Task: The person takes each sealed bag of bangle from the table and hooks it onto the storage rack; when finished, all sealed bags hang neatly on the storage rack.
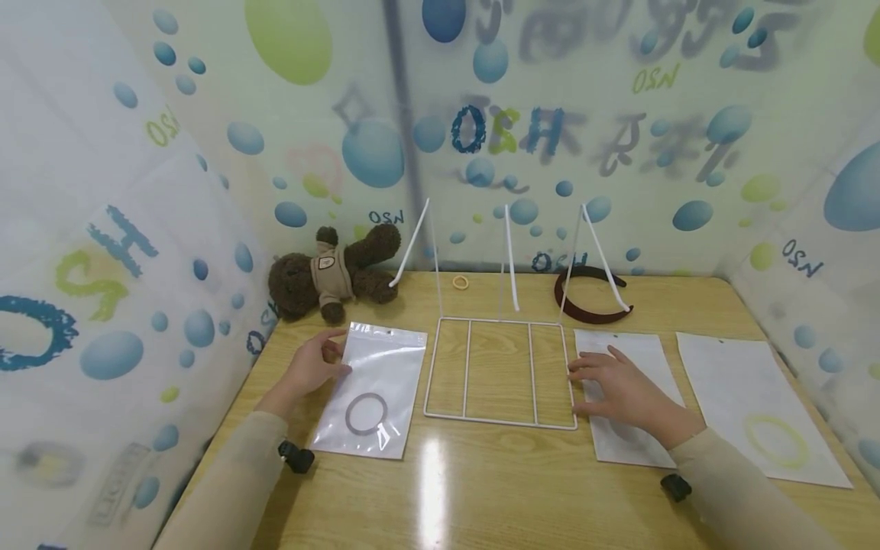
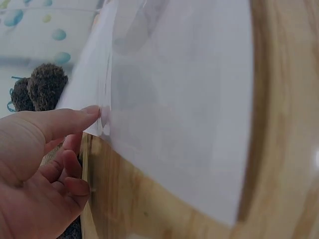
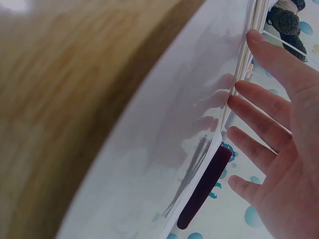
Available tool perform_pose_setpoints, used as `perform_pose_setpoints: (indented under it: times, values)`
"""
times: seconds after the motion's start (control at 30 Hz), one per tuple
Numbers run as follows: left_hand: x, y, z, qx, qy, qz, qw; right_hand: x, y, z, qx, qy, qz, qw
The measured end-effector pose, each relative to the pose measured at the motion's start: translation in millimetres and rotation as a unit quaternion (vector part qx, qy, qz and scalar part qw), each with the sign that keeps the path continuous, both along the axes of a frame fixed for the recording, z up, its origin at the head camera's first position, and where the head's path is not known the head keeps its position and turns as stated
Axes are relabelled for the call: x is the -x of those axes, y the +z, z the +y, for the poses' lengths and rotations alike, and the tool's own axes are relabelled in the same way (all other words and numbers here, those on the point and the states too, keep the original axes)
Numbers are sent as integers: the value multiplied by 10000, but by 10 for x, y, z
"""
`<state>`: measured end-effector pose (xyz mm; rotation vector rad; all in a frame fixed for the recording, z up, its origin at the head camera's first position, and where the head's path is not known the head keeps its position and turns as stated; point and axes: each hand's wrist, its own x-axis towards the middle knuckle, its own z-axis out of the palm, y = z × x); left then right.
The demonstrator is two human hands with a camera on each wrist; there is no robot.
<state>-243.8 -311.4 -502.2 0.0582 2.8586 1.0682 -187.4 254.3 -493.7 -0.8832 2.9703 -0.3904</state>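
Mirrored "H2O" lettering (image 1: 509, 130) shows on the pale bubble-patterned wall sheet (image 1: 309, 107). On the wooden tabletop (image 1: 509, 489), the left hand (image 1: 312, 363) has its thumb against a clear plastic bag (image 1: 392, 367) holding a grey ring (image 1: 367, 414); whether it pinches the edge, I can't tell. The right hand (image 1: 629, 386), fingers spread, reaches over a white flat packet (image 1: 622, 447) to the white wire rack (image 1: 500, 422)'s right side, fingertips at the bar.
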Motion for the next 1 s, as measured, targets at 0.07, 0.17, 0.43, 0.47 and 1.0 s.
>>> perform_pose_setpoints:
  times: [0.07, 0.17, 0.43, 0.47, 1.0]
  values:
    - [-3, -8, -1, -82, -24, 83, 9999, -2, -6, -1, 23, 38, 68, 10000]
    - [-4, -27, -2, -200, -28, 237, 9995, -2, -17, -1, 67, 66, 108, 9999]
    - [7, -67, 8, -423, 28, 594, 9973, -16, -9, 5, 70, -19, -65, 10000]
    - [7, -65, 11, -451, 46, 608, 9971, -16, -12, 5, 67, -24, -62, 10000]
    - [-73, 60, 63, -829, 27, 588, 9948, 3, -7, -2, 8, 29, 75, 10000]
